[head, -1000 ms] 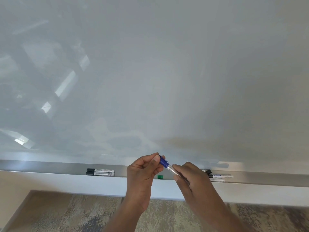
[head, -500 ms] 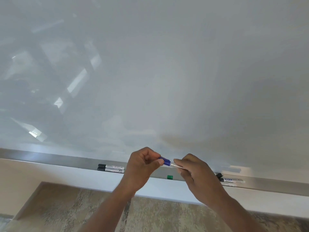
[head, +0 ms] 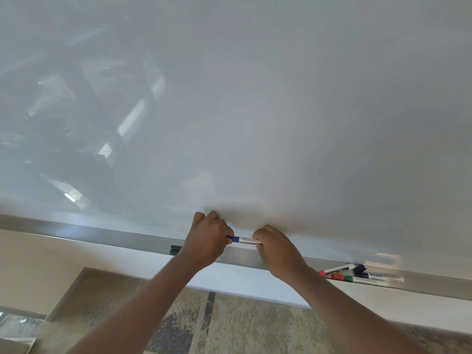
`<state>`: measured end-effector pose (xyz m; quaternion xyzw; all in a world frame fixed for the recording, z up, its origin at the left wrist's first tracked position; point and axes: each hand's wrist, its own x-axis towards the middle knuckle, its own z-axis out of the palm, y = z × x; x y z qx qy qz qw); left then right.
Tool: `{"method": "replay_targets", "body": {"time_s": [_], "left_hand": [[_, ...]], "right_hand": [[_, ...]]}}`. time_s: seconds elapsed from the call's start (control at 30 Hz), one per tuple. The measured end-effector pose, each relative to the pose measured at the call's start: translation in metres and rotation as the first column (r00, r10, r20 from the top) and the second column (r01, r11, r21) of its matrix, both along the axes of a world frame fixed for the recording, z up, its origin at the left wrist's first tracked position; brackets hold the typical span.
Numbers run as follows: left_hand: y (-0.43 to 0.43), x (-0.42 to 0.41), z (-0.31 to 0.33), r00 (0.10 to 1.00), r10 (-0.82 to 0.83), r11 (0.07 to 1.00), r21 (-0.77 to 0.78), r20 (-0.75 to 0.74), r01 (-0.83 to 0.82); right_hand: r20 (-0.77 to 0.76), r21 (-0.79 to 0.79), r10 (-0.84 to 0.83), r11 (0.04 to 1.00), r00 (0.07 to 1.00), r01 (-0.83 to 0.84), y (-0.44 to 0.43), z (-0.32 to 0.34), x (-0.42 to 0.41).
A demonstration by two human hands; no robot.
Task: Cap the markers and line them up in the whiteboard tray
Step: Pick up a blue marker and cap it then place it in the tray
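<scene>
I hold a blue marker (head: 245, 240) level between both hands, just above the metal whiteboard tray (head: 107, 235). My left hand (head: 207, 238) is closed over its blue cap end. My right hand (head: 277, 247) grips the other end of the white barrel. To the left of my left hand, the dark ends of two black markers (head: 175, 249) lie in the tray, mostly hidden by my wrist. Further right in the tray lie a red marker (head: 336, 270), a green marker (head: 365, 280), another marker with a blue label (head: 383, 276) and a loose black cap (head: 358, 268).
The glossy whiteboard (head: 255, 111) fills the upper view and reflects the room. Below the tray are a pale wall (head: 38, 264) and patterned carpet (head: 229, 325).
Both hands have lifted toward the tray and the marker has turned from tilted to level. The view has shifted left, so the tray markers sit further right.
</scene>
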<state>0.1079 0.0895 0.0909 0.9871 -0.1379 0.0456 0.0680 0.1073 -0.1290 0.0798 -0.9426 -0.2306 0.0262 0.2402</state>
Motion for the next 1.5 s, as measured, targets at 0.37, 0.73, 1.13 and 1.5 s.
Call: {"method": "replay_targets", "body": {"time_s": [0.37, 0.73, 1.13, 1.5], "left_hand": [[0.03, -0.015, -0.083, 0.983, 0.091, 0.996, 0.039, -0.159, -0.086], [0.039, -0.02, -0.117, 0.969, 0.126, 0.988, 0.117, -0.213, -0.103], [0.038, -0.019, -0.128, 0.978, 0.076, 0.99, 0.132, -0.196, -0.05], [-0.001, -0.023, -0.119, 0.993, -0.014, 0.999, -0.036, -0.113, 0.01]], "right_hand": [[-0.098, -0.128, 0.004, 0.992, 0.995, -0.016, 0.028, -0.064, -0.01], [-0.195, -0.117, -0.006, 0.993, 0.981, -0.017, 0.04, -0.099, -0.018], [-0.156, -0.082, 0.015, 0.996, 0.988, -0.028, 0.038, -0.106, -0.027], [0.077, -0.062, -0.007, 0.998, 0.997, 0.011, -0.025, -0.088, -0.026]]}}
